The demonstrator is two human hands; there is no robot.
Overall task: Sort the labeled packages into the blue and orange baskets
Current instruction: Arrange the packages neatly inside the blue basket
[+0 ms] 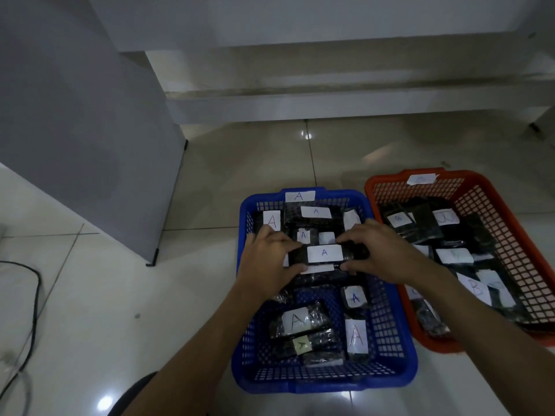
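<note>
**Sorting late stage: "A" package held over blue basket**

Both hands over far half of blue basket [387,310]. Left hand [267,259] and right hand [381,250] each curled round one end of a black package [326,254] with white "A" label face up; fingers above, thumbs below, clamped on it. Cannot tell whether lifted clear or resting on the pile beneath.

Blue basket tagged "A" on far rim; holds many black packages, all legible labels "A". Orange basket [507,232], touching or just beside on the right, holds packages with "B" labels; several labels blurred. No loose packages visible on floor [120,295]; judged near completion, held package likely among the last.

Room: bare mesh floor mid-basket, near of the hands. Grey panel [90,145] well left, cable [33,310] far left. Basket walls low; step [330,106] beyond.
</note>
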